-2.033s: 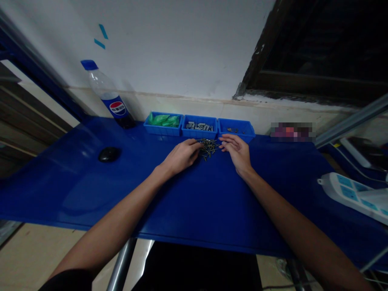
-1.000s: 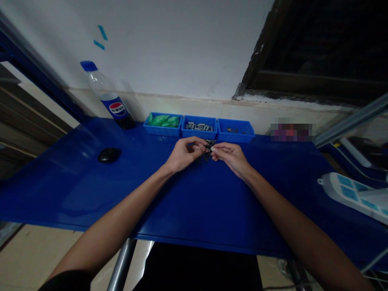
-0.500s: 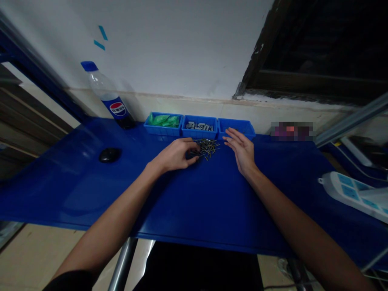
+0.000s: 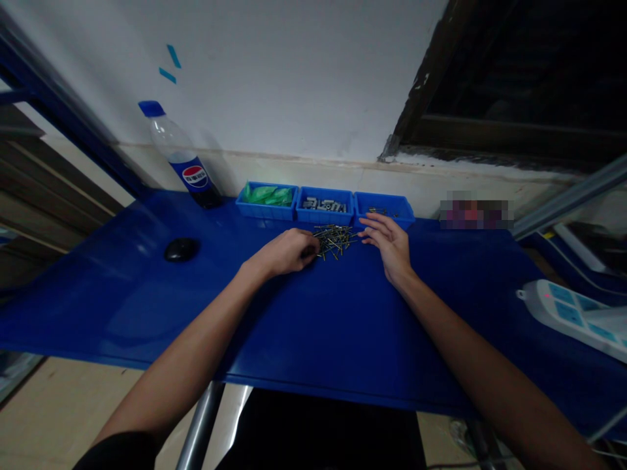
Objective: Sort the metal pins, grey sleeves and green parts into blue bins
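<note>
Thin metal fasteners, perhaps screws, lie in a loose heap on the blue tabletop, between the two hands. The left hand curls its fingers in against the heap's left edge; whether it pinches a piece I cannot tell. The right hand is held with fingers loosely spread and no piece visible in them, their tips just beside the heap's right edge. The step in hand seems to be working through these fasteners by hand; because they overlap at all angles, the next move calls for a fine fingertip pinch to free a single one. Just behind stand three blue bins: the right bin with a few fasteners, the middle bin with grey parts, the left bin with green plastic. Farther left are a black mouse and a Pepsi bottle.
</note>
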A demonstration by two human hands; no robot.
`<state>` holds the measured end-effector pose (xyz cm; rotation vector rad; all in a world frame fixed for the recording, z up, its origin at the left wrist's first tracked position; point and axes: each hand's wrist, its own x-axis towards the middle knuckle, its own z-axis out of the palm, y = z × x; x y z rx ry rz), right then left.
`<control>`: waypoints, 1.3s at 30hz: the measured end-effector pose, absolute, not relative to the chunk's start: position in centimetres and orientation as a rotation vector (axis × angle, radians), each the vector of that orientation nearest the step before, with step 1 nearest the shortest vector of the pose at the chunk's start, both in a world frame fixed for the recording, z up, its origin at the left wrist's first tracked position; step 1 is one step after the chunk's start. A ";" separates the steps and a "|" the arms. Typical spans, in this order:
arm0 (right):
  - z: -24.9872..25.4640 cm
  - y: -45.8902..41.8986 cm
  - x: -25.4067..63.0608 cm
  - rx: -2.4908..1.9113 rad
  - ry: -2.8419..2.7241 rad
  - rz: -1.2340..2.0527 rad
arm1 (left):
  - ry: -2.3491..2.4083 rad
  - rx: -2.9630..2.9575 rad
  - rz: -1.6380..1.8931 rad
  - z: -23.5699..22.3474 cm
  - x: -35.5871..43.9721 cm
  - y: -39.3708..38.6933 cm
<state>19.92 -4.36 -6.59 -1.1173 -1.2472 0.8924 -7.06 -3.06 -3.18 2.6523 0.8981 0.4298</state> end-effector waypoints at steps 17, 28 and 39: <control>-6.4 -5.0 19.0 -1.055 -1.397 0.982 | 0.955 2.318 0.978 -2.7 -4.9 -4.4; -6.3 -5.6 18.2 -0.963 -1.280 1.326 | 0.861 1.774 1.064 -3.6 -3.6 -4.7; -5.9 -5.2 18.4 -1.020 -1.151 1.157 | 1.116 2.318 0.929 -4.0 -4.1 -4.6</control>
